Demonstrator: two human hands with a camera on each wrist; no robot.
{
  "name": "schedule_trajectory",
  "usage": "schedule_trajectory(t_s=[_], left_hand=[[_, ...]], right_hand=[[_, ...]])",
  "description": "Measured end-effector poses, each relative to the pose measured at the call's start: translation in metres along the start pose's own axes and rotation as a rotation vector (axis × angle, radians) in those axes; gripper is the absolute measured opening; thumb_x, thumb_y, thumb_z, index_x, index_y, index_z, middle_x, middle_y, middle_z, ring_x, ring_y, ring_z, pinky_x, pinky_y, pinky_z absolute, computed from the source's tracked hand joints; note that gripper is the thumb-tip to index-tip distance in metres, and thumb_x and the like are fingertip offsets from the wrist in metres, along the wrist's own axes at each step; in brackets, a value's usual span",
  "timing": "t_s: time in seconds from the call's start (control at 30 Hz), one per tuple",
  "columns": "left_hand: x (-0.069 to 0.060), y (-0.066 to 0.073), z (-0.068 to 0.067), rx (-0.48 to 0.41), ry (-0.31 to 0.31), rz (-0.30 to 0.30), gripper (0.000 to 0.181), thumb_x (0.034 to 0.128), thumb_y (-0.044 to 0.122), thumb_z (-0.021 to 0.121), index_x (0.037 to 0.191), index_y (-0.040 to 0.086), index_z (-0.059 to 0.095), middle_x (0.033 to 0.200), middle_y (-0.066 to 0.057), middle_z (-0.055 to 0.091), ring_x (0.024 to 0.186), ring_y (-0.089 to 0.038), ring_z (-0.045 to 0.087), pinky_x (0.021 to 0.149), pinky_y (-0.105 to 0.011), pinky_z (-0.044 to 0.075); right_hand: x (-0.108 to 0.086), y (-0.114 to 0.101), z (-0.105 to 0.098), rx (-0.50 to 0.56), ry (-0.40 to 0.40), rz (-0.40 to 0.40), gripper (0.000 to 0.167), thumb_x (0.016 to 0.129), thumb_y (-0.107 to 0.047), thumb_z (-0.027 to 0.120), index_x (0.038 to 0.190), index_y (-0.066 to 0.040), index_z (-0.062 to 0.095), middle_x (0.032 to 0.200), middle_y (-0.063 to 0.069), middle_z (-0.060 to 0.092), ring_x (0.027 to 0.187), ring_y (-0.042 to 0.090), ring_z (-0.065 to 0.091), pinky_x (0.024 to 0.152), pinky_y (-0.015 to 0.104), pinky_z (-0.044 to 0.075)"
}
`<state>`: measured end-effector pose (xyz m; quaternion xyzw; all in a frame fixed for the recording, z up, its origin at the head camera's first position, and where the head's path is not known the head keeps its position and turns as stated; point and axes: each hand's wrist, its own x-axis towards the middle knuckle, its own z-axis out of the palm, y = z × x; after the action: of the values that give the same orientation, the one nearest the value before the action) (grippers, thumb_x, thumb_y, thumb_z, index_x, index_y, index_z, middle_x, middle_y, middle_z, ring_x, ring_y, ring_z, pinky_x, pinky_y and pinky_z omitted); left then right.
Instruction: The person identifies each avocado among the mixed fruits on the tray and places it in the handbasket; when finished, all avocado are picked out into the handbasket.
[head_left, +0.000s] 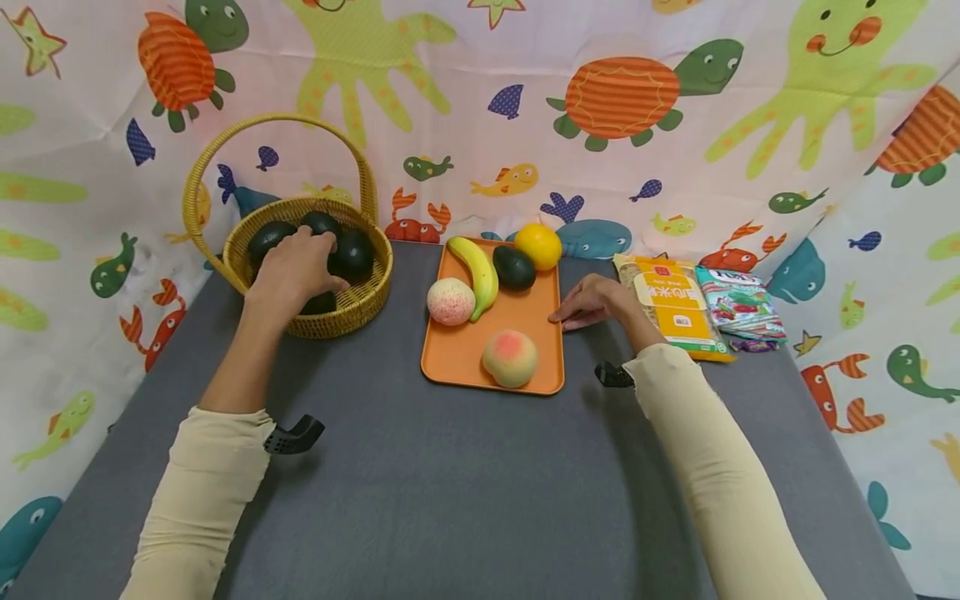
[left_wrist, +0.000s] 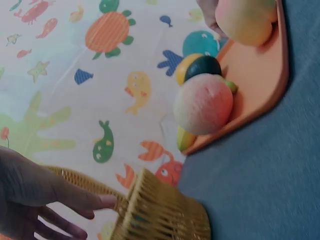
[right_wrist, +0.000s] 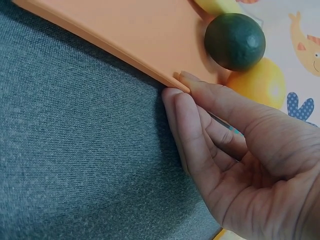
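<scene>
My left hand (head_left: 294,271) is over the yellow wicker basket (head_left: 341,321), among several dark avocados (head_left: 352,255). In the left wrist view its fingers (left_wrist: 82,197) are spread loosely with no fruit visible between them; whether the fingertips touch an avocado is hidden. My right hand (head_left: 596,302) pinches the right rim of the orange tray (head_left: 457,362), thumb on top and fingers beneath, as the right wrist view shows. On the tray lie a banana (head_left: 477,271), an avocado (head_left: 514,267), a yellow round fruit (head_left: 538,246), a speckled peach (head_left: 451,302) and another peach (head_left: 510,358).
Right of the tray lie a yellow food packet (head_left: 675,304), a teal-and-white packet (head_left: 741,304) and a small purple wrapper (head_left: 753,345). The basket's tall handle (head_left: 197,196) arches behind the left hand. A patterned curtain (head_left: 465,117) borders the grey table (head_left: 450,483).
</scene>
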<state>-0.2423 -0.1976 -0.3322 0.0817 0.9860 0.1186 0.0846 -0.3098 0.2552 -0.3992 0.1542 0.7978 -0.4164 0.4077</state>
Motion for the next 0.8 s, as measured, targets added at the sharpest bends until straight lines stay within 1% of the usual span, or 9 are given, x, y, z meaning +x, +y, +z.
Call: schedule_trajectory(t_s=[0.2,0.27,0.33,0.4,0.47,0.53,0.67,0.73,0.8], left_hand=[[0.006,0.023,-0.005,-0.071,0.075,0.038,0.055,0.0995,0.031,0.072,0.14,-0.002,0.055,0.139,-0.029,0.051,0.124,-0.045,0.052,0.107,-0.063,0.047],[0.01,0.032,-0.004,-0.095,0.105,0.055,0.056,0.1001,0.032,0.071,0.142,0.0,0.054,0.139,-0.028,0.051,0.122,-0.044,0.054,0.106,-0.063,0.048],[0.013,0.039,-0.002,-0.119,0.141,0.081,0.057,0.1007,0.033,0.07,0.145,0.001,0.052,0.138,-0.027,0.052,0.116,-0.043,0.056,0.102,-0.062,0.051],[0.017,0.047,0.0,-0.134,0.182,0.113,0.061,0.101,0.034,0.07,0.149,0.003,0.049,0.137,-0.027,0.052,0.112,-0.043,0.058,0.098,-0.06,0.054],[0.021,0.055,0.002,-0.149,0.208,0.136,0.065,0.1014,0.037,0.069,0.153,0.005,0.046,0.136,-0.027,0.052,0.109,-0.041,0.058,0.095,-0.057,0.055],[0.026,0.064,0.005,-0.165,0.221,0.157,0.069,0.1012,0.038,0.069,0.157,0.008,0.043,0.139,-0.026,0.052,0.109,-0.041,0.059,0.094,-0.056,0.055],[0.038,0.085,0.01,-0.202,0.235,0.202,0.069,0.1005,0.04,0.07,0.156,0.011,0.043,0.148,-0.024,0.05,0.121,-0.041,0.059,0.101,-0.056,0.054],[0.043,0.094,0.013,-0.206,0.252,0.234,0.067,0.1004,0.04,0.07,0.154,0.009,0.044,0.147,-0.024,0.05,0.119,-0.041,0.06,0.102,-0.055,0.054],[0.047,0.104,0.016,-0.213,0.263,0.264,0.067,0.1006,0.042,0.069,0.154,0.009,0.044,0.145,-0.023,0.051,0.112,-0.04,0.062,0.099,-0.053,0.055]], right_hand=[[0.009,0.005,-0.002,0.0,0.028,-0.005,0.02,0.088,-0.013,0.084,0.104,-0.003,0.08,0.08,0.006,0.079,0.072,0.015,0.078,0.083,0.029,0.063],[0.012,0.007,-0.004,-0.004,0.03,-0.014,0.018,0.088,-0.014,0.084,0.102,-0.004,0.081,0.079,0.005,0.079,0.071,0.015,0.078,0.081,0.028,0.063],[0.014,0.01,-0.004,0.003,0.03,-0.022,0.016,0.088,-0.014,0.085,0.101,-0.005,0.081,0.079,0.004,0.079,0.071,0.014,0.078,0.08,0.028,0.063],[0.015,0.012,-0.004,0.009,0.028,-0.027,0.015,0.088,-0.014,0.085,0.1,-0.005,0.081,0.079,0.004,0.08,0.072,0.015,0.079,0.081,0.028,0.063],[0.015,0.012,-0.004,0.01,0.025,-0.032,0.015,0.087,-0.014,0.085,0.1,-0.006,0.082,0.079,0.004,0.08,0.073,0.014,0.079,0.081,0.027,0.063],[0.015,0.013,-0.003,0.011,0.028,-0.032,0.016,0.087,-0.015,0.086,0.099,-0.006,0.082,0.079,0.004,0.08,0.073,0.014,0.079,0.082,0.027,0.062],[0.014,0.013,-0.004,0.006,0.043,-0.021,0.016,0.087,-0.016,0.086,0.099,-0.006,0.082,0.078,0.004,0.079,0.072,0.015,0.079,0.081,0.027,0.062],[0.014,0.012,-0.003,0.0,0.048,-0.022,0.017,0.087,-0.016,0.086,0.1,-0.006,0.082,0.078,0.003,0.079,0.072,0.014,0.079,0.08,0.027,0.062],[0.014,0.012,-0.003,-0.001,0.05,-0.016,0.019,0.086,-0.017,0.087,0.1,-0.006,0.082,0.079,0.003,0.079,0.072,0.014,0.079,0.081,0.027,0.062]])
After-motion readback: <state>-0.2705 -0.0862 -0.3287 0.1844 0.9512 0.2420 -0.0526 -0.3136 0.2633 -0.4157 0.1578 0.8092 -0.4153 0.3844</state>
